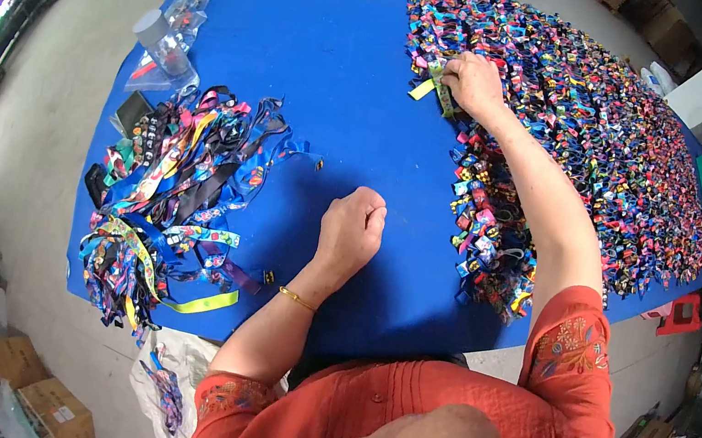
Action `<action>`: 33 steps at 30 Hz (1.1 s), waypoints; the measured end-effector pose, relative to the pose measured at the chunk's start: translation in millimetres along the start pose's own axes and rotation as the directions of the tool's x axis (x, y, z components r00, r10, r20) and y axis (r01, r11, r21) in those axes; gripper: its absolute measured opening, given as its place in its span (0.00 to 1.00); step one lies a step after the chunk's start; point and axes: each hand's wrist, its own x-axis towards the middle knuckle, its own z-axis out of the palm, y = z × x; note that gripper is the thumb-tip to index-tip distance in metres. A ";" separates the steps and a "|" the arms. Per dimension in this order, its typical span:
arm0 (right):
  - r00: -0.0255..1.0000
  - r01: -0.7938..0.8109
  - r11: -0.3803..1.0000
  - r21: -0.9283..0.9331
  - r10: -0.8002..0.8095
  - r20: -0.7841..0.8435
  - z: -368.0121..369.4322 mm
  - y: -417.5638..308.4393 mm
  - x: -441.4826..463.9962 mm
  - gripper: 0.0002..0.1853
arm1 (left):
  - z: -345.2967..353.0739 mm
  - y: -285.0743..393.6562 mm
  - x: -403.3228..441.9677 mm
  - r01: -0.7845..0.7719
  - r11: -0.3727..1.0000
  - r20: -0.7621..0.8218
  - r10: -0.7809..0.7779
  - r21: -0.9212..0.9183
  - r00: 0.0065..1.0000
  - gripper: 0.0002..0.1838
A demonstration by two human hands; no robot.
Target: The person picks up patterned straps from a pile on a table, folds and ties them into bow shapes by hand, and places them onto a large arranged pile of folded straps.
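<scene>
Ribbon (423, 90) pinched in right grip (455, 77) toward counter's (334, 40) far edge: mid-placement, I judge; next needs gentle release. Left grip (353, 230) curled, contents hidden.

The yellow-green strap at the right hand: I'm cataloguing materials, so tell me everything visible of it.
The strap is bright yellow-green and looks like flat ribbon. One end juts out over the blue tabletop; the rest is partly hidden at the right hand, which seems to pinch it beside the colourful pile.
</scene>
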 end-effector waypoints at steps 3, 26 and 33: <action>1.000 0.001 1.000 -0.009 -0.001 0.009 2.4 4.6 9.0 0.09 | -0.5 4.2 0.9 0.005 1.000 -0.008 -0.005 -0.003 1.000 0.03; 0.996 0.032 0.998 -0.048 -0.036 -0.082 -1.3 13.3 15.7 0.13 | 6.1 -2.1 0.3 -0.076 0.997 -0.027 0.077 0.028 0.997 0.03; 0.965 0.165 0.955 0.245 -0.105 -0.238 -62.6 -17.8 -29.5 0.10 | 3.8 -1.9 -1.2 -0.108 0.992 -0.026 0.110 0.071 0.994 0.03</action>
